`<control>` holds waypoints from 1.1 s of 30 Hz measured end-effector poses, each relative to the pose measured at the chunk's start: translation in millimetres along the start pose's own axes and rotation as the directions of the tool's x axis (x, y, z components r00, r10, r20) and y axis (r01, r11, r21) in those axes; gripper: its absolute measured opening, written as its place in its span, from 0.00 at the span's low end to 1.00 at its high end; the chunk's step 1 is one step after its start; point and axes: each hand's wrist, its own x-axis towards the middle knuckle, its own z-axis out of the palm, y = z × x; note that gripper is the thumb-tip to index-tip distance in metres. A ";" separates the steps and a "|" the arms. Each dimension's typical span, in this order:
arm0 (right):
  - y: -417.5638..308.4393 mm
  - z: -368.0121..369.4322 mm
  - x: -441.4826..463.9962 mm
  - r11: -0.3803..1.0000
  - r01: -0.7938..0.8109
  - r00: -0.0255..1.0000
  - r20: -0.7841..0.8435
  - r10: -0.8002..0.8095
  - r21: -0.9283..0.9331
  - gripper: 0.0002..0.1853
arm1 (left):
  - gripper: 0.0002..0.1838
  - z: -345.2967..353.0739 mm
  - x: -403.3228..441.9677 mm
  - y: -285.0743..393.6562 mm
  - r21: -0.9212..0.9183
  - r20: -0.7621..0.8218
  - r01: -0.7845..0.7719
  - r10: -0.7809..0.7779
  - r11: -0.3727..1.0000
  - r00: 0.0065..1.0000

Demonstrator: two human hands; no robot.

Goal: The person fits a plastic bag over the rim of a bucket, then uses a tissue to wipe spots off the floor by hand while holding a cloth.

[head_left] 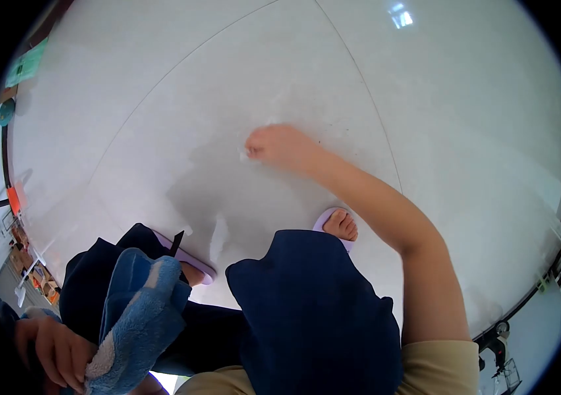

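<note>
My right hand point(280, 148) is closed and low over the pale floor, blurred by motion. A thin whitish scrap point(245, 155), perhaps tissue, pokes out from its fingers. Several tiny dark specks point(320, 141) lie on the floor near my wrist. At the lower left, my left hand point(56, 349) has curled fingers against a fluffy blue and white cloth point(145, 316), which it appears to grip. The cloth bunches up beside my left knee. Part of that hand is lost in the dark image edge.
Glossy floor tiles point(181, 85) with thin joints surround me. My feet, in lilac slippers point(323, 218), are apart below dark blue trousers point(320, 303). Boxes and small goods point(36, 276) line the left edge. A green item point(27, 64) is farther up. Dark equipment point(498, 342) stands at right.
</note>
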 end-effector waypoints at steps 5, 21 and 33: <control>13.6 -32.4 -70.4 0.973 0.213 0.976 0.066 -0.207 -0.087 0.05 | 0.15 -0.6 2.0 -7.3 0.016 -0.058 -0.060 0.061 0.998 0.996; 20.7 -63.3 -87.3 0.796 -0.493 0.824 -0.105 0.557 0.353 0.08 | 0.20 0.3 -6.5 -4.6 0.075 -0.083 -0.237 0.243 0.969 0.966; 102.2 -131.0 -61.3 0.912 -0.407 0.718 -0.600 0.352 0.048 0.11 | 0.13 6.2 1.7 -14.2 0.019 -0.062 -0.301 0.302 0.953 0.951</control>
